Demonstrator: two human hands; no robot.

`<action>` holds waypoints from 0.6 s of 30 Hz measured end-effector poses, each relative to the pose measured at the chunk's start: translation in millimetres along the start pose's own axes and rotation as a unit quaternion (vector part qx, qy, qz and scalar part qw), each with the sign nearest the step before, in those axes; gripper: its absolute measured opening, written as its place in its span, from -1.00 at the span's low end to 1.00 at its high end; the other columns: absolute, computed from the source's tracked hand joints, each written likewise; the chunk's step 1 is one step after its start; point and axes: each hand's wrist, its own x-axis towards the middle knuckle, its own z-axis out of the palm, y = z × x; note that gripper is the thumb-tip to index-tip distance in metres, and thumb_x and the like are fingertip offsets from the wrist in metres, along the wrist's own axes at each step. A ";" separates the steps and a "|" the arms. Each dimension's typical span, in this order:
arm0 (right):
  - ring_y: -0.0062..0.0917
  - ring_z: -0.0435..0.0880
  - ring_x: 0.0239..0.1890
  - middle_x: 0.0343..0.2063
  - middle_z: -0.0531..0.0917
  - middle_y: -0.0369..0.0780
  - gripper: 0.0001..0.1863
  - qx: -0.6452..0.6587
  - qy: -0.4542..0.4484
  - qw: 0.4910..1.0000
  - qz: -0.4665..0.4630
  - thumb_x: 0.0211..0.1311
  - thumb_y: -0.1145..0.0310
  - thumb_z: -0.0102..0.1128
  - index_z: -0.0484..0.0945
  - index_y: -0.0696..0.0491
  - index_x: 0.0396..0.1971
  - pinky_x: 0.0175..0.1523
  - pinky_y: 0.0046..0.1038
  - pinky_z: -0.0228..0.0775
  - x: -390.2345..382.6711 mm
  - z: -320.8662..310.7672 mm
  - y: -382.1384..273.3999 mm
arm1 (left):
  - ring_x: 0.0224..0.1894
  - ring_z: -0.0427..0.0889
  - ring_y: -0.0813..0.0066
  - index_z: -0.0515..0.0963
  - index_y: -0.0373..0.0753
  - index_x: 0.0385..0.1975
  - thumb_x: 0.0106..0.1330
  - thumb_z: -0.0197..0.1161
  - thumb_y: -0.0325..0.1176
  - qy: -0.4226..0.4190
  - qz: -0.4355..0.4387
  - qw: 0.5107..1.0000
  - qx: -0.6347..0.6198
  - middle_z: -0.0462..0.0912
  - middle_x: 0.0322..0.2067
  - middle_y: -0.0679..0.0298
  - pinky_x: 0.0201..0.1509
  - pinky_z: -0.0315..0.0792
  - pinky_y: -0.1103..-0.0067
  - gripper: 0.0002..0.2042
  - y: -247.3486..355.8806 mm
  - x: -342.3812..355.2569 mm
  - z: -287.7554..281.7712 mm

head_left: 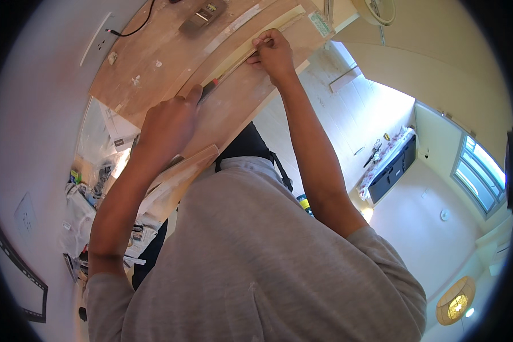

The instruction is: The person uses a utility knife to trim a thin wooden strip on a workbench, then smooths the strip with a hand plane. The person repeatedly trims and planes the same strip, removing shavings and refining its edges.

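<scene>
My left hand [168, 122], slightly blurred, is closed around a dark-handled tool with a red tip [210, 88], held on a wide wooden board [122, 77] beside a long pale strip [285, 19]. Further up the same strip, my right hand [273, 60] pinches at its lower edge with thumb and fingers; exactly what is between the fingertips is too small to make out. A shorter loose wooden piece [199, 159] lies along the near edge below my left hand.
A grey-brown device [202, 17] sits at the board's far side, near a black cable [131, 31]. Cluttered bags and packaging [80, 216] lie at left below a white wall. Beyond the board are a pale floor [313, 114], scissors [373, 151] and a long black case [390, 168].
</scene>
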 end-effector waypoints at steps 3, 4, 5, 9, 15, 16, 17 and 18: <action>-0.44 0.81 -0.49 -0.34 0.74 -0.13 -0.85 -0.005 0.010 1.000 -0.009 0.41 0.41 0.31 0.54 0.12 -0.17 -0.46 -0.45 0.66 -0.1 -0.5 -1.1 | -0.19 0.74 -0.12 0.50 -0.19 0.28 0.47 0.19 -0.33 0.010 0.008 1.000 -0.026 0.73 -0.22 -0.11 -0.10 0.59 0.11 -0.60 -1.3 -0.3 -0.3; -0.44 0.81 -0.49 -0.34 0.73 -0.14 -0.85 -0.003 -0.003 1.000 -0.017 0.41 0.41 0.31 0.54 0.12 -0.17 -0.47 -0.45 0.65 -0.4 -0.6 -1.7 | -0.18 0.74 -0.12 0.50 -0.19 0.28 0.47 0.19 -0.33 0.008 0.003 1.000 -0.028 0.73 -0.21 -0.11 -0.09 0.59 0.12 -0.60 -1.9 -1.6 -3.2; -0.44 0.81 -0.50 -0.34 0.73 -0.14 -0.84 -0.003 -0.009 1.000 -0.017 0.41 0.41 0.31 0.54 0.12 -0.16 -0.47 -0.44 0.65 -0.8 -1.1 -2.1 | -0.17 0.74 -0.12 0.50 -0.19 0.28 0.47 0.19 -0.33 0.009 0.002 0.999 -0.034 0.72 -0.20 -0.12 -0.09 0.58 0.12 -0.60 -2.2 -3.4 -6.7; -0.46 0.77 -0.47 -0.36 0.61 -0.20 -0.81 -0.012 -0.037 0.999 -0.014 0.46 0.36 0.28 0.49 0.12 -0.12 -0.42 -0.49 0.62 -1.7 -5.0 -2.3 | -0.13 0.73 -0.11 0.50 -0.18 0.29 0.45 0.23 -0.35 0.070 0.005 0.992 -0.107 0.71 -0.17 -0.13 -0.07 0.56 0.14 -0.58 -12.5 -20.5 -25.6; -0.45 0.79 -0.50 -0.34 0.71 -0.15 -0.74 -0.016 -0.023 0.999 -0.040 0.40 0.37 0.33 0.54 0.13 -0.02 -0.43 -0.46 0.64 -1.0 -6.3 4.3 | -0.10 0.72 -0.11 0.51 -0.17 0.30 0.42 0.27 -0.38 0.099 0.000 0.987 -0.125 0.72 -0.11 -0.09 -0.03 0.58 0.18 -0.56 -32.0 -6.6 -5.4; -0.46 0.78 -0.49 -0.35 0.70 -0.16 -0.69 -0.011 -0.022 0.999 -0.049 0.38 0.35 0.36 0.54 0.13 0.01 -0.41 -0.47 0.63 -2.0 -6.0 6.9 | -0.10 0.72 -0.11 0.50 -0.17 0.30 0.42 0.27 -0.38 0.105 0.011 0.986 -0.132 0.72 -0.10 -0.08 -0.03 0.58 0.19 -0.56 -31.6 -4.7 4.0; -0.46 0.78 -0.48 -0.35 0.70 -0.16 -0.64 -0.005 -0.023 0.998 -0.061 0.36 0.34 0.39 0.54 0.13 0.05 -0.39 -0.48 0.63 -2.7 -5.6 9.5 | -0.09 0.72 -0.11 0.50 -0.16 0.30 0.42 0.27 -0.38 0.099 0.012 0.985 -0.139 0.72 -0.09 -0.07 -0.02 0.59 0.19 -0.56 -31.9 -2.7 11.5; -0.47 0.77 -0.47 -0.36 0.69 -0.16 -0.59 -0.001 -0.021 0.997 -0.071 0.33 0.32 0.42 0.54 0.13 0.09 -0.37 -0.48 0.62 -3.8 -5.5 12.3 | -0.09 0.72 -0.11 0.50 -0.16 0.30 0.42 0.26 -0.38 0.107 0.023 0.985 -0.136 0.72 -0.08 -0.06 -0.02 0.59 0.19 -0.56 -32.1 -0.5 17.5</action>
